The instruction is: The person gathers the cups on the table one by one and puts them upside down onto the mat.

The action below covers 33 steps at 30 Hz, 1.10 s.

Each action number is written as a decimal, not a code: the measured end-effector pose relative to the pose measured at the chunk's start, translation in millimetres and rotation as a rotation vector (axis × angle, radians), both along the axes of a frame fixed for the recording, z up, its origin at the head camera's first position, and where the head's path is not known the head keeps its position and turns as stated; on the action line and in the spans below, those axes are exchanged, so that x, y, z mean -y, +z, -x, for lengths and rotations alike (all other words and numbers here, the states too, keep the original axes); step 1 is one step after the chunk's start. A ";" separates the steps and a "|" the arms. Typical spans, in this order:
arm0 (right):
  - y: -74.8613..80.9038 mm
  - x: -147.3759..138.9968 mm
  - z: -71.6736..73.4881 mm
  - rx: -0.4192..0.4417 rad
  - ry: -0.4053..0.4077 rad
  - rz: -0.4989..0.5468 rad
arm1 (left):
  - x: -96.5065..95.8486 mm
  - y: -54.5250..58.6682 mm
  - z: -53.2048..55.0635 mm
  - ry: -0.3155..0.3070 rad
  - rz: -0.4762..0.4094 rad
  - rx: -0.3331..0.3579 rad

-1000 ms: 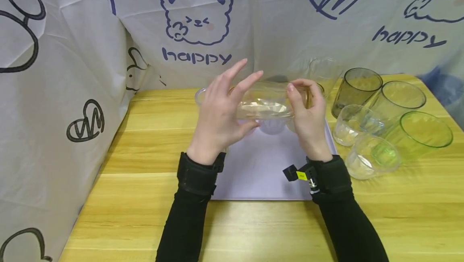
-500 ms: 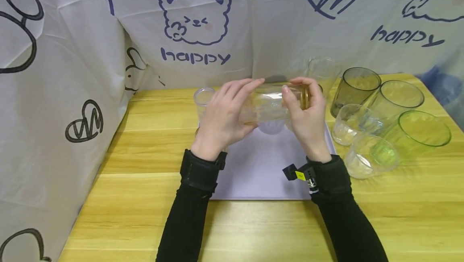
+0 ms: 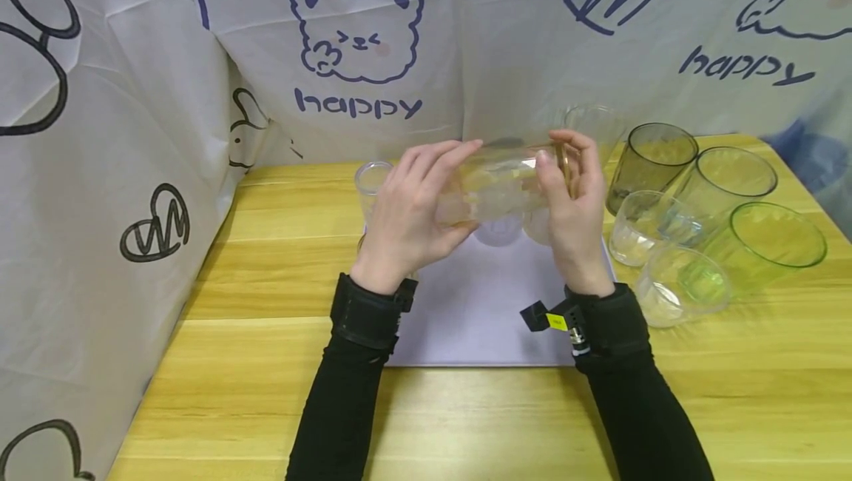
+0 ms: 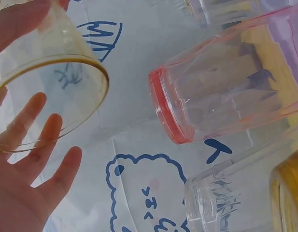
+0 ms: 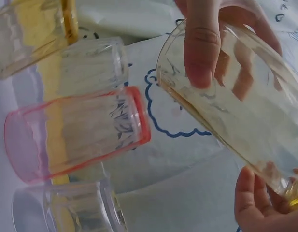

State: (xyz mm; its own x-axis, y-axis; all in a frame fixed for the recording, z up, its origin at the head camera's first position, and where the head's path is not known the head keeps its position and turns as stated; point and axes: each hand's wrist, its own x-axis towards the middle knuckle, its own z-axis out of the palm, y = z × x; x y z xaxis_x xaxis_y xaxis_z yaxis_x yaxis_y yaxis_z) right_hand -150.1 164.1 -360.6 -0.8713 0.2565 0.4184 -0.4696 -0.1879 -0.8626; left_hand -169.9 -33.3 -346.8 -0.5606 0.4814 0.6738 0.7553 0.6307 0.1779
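Note:
An amber-tinted glass cup (image 3: pixel 499 181) lies sideways in the air between both hands. My left hand (image 3: pixel 411 214) holds its mouth end, with the thumb on one side and the fingers on the other. In the left wrist view, the amber rim (image 4: pixel 103 72) stands near the left fingers (image 4: pixel 66 171). My right hand (image 3: pixel 577 222) grips the thick base end, thumb in front. In the right wrist view, the left thumb (image 5: pixel 202 58) presses on the cup wall. Beyond the hands, a pink-based cup (image 5: pixel 81 130) and a clear cup (image 5: pixel 66 208) stand upside down.
Beneath the hands lies a lilac tray (image 3: pixel 492 318) on the wooden table (image 3: pixel 266 274). To the right stand a grey cup (image 3: pixel 652 170), a green-rimmed cup (image 3: pixel 765 244) and several clear cups, one being a low cup (image 3: pixel 682 285). A printed cloth (image 3: pixel 506 44) hangs behind.
My left fingers, raised and spread a second ago, have come down onto the cup. The right hand has shifted slightly right and up at the base. The cup's tilt has changed.

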 end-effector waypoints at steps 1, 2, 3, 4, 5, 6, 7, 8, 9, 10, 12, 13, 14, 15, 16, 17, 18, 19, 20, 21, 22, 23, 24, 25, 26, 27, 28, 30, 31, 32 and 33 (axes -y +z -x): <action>0.6 -0.6 -0.4 -0.006 0.024 0.033 | 0.0 -0.2 0.0 -0.003 -0.013 -0.004; 1.1 -1.3 -0.9 -0.010 0.048 0.060 | -0.1 -0.3 0.0 -0.007 -0.026 -0.006; 1.5 -1.8 -1.2 -0.012 0.071 0.087 | -0.3 -0.5 0.1 -0.008 -0.035 -0.007; 2.0 -2.2 -1.3 -0.011 0.093 0.120 | -0.7 -0.7 0.1 -0.010 -0.046 -0.007; 2.6 -2.4 -1.6 -0.009 0.112 0.142 | -1.1 -1.0 0.2 -0.012 -0.056 -0.008; 3.1 -2.4 -1.8 -0.004 0.125 0.157 | -1.6 -1.3 0.3 -0.014 -0.066 -0.009; 3.5 -2.7 -2.0 0.003 0.145 0.166 | -2.1 -1.5 0.4 -0.016 -0.077 -0.012; 4.0 -2.6 -2.1 0.011 0.165 0.181 | -2.8 -1.6 0.6 -0.020 -0.088 -0.015; 4.1 -2.7 -2.2 0.019 0.185 0.196 | -3.3 -1.6 0.6 -0.025 -0.100 -0.018; 4.1 -2.8 -2.3 0.026 0.206 0.204 | -3.9 -1.6 0.7 -0.031 -0.112 -0.022; 4.3 -2.8 -2.3 0.031 0.249 0.221 | -4.7 -1.7 1.1 -0.041 -0.137 -0.034; 4.1 -3.0 -2.4 0.034 0.266 0.225 | -5.1 -1.8 1.3 -0.046 -0.149 -0.039; 3.9 -3.1 -2.3 0.038 0.280 0.232 | -5.5 -1.8 1.5 -0.049 -0.160 -0.043; 3.5 -3.4 -2.2 0.039 0.294 0.236 | -5.8 -1.7 1.5 -0.051 -0.172 -0.047; 3.4 -3.6 -2.1 0.039 0.305 0.236 | -6.1 -1.8 1.7 -0.053 -0.182 -0.050; 3.5 -3.7 -2.1 0.041 0.314 0.242 | -6.4 -1.9 1.7 -0.054 -0.192 -0.052; 3.3 -3.7 -2.1 0.043 0.319 0.242 | -6.8 -2.0 1.8 -0.054 -0.199 -0.053; 3.0 -4.0 -2.3 0.043 0.325 0.242 | -7.2 -2.2 1.8 -0.057 -0.204 -0.052; 2.8 -4.0 -2.3 0.042 0.331 0.245 | -7.5 -2.4 1.7 -0.060 -0.209 -0.051; 2.8 -3.9 -2.6 0.041 0.336 0.247 | -7.9 -2.6 1.6 -0.064 -0.213 -0.049; 3.0 -3.7 -3.1 0.041 0.338 0.246 | -8.3 -3.0 1.5 -0.069 -0.217 -0.047; 3.0 -3.6 -3.5 0.042 0.341 0.245 | -8.9 -3.3 1.4 -0.072 -0.219 -0.045; 2.9 -3.5 -3.7 0.045 0.340 0.240 | -9.5 -3.6 1.4 -0.077 -0.222 -0.042; 3.3 -3.4 -3.8 0.047 0.344 0.240 | -10.1 -3.8 1.3 -0.082 -0.225 -0.039; 3.7 -3.2 -3.9 0.051 0.347 0.240 | -10.8 -3.9 1.1 -0.087 -0.228 -0.036; 4.0 -3.1 -3.9 0.054 0.354 0.241 | -11.6 -4.0 0.9 -0.092 -0.230 -0.033; 4.2 -3.1 -3.6 0.059 0.360 0.241 | -12.3 -4.1 0.7 -0.098 -0.231 -0.031; 4.4 -3.2 -3.3 0.068 0.371 0.237 | -13.7 -4.8 1.1 -0.107 -0.230 -0.025; 4.1 -3.4 -3.0 0.070 0.378 0.240 | -14.3 -5.1 1.1 -0.111 -0.227 -0.024; 3.8 -3.6 -3.0 0.071 0.382 0.237 | -14.9 -5.3 1.3 -0.115 -0.225 -0.022; 3.5 -3.8 -3.1 0.074 0.385 0.232 | -15.3 -5.5 1.4 -0.119 -0.221 -0.020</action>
